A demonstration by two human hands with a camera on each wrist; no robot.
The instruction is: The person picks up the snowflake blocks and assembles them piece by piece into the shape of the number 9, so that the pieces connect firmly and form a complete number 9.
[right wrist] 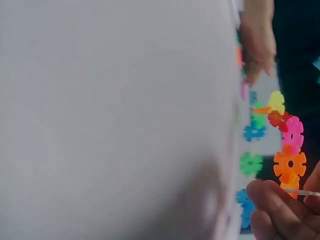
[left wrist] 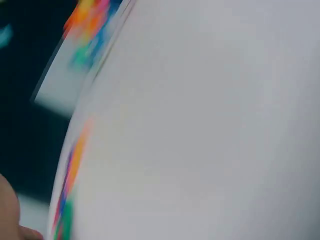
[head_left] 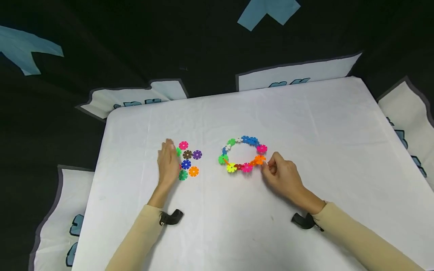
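A ring of linked, notched flower-shaped plastic discs (head_left: 247,168) in several colours is in the middle of the head view. My right hand (head_left: 283,177) pinches it at its right side, by the orange discs (head_left: 259,159). In the right wrist view, fingertips (right wrist: 272,200) curl close round an orange disc (right wrist: 290,164), and a thin pale edge shows between finger and thumb. To the left, my left hand (head_left: 168,162) has its fingers extended along the left side of a group of loose discs (head_left: 187,154). It partly covers a green and a red one.
A white cloth (head_left: 237,218) covers the table, whose far edge runs below a black curtain (head_left: 203,41). White panels with blue markings (head_left: 298,73) hang past the edges. Loose discs in orange (head_left: 193,171), purple (head_left: 197,154) and other colours lie between the left hand and the ring.
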